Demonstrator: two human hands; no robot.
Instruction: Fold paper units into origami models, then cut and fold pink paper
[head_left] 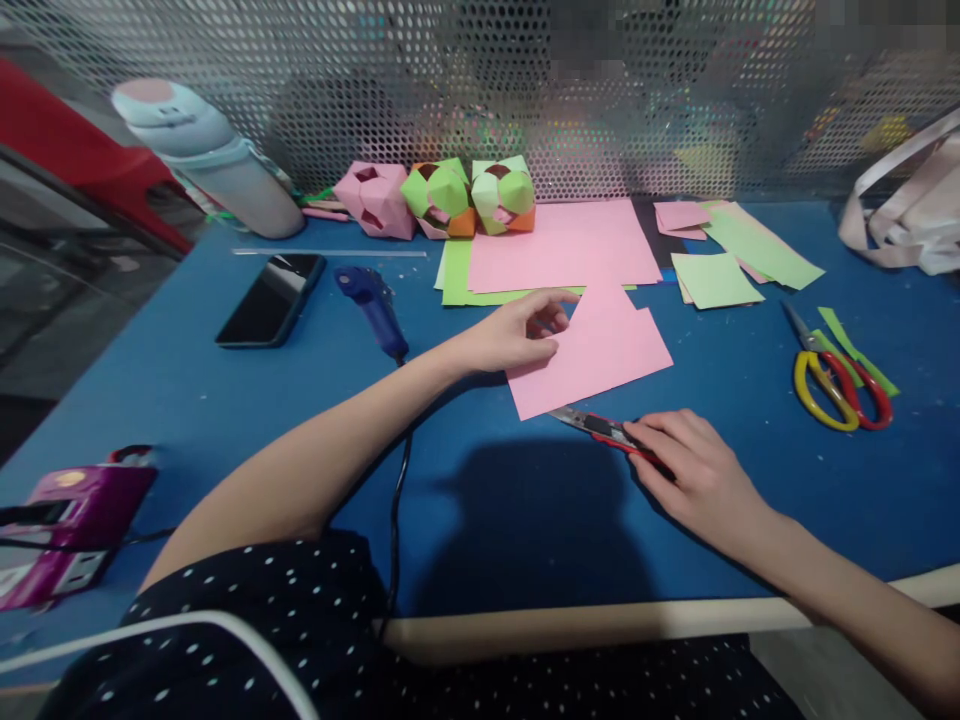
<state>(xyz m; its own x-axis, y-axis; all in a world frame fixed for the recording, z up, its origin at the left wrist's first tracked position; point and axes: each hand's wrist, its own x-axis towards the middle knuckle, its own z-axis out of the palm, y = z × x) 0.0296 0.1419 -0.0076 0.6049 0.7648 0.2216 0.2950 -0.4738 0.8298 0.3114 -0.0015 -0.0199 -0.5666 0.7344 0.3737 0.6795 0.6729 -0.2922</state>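
Observation:
My left hand (517, 332) curls around the left side of a pink sheet of paper (600, 350), its thumb along the near part and its fingers by the raised upper part. The sheet looks folded or bent, and a point sticks up at its far side. My right hand (694, 465) grips a red-handled utility knife (600, 428) low over the blue table. The knife's blade points left, its tip close to the paper's near edge; I cannot tell whether they touch.
Behind lie a large pink sheet (562, 245), green papers (716, 280) and folded paper shapes (439, 198). To the right are scissors (836, 385). A blue glue gun (375, 310), phone (271, 300), bottle (217, 155) and purple power strip (94, 510) stand or lie left.

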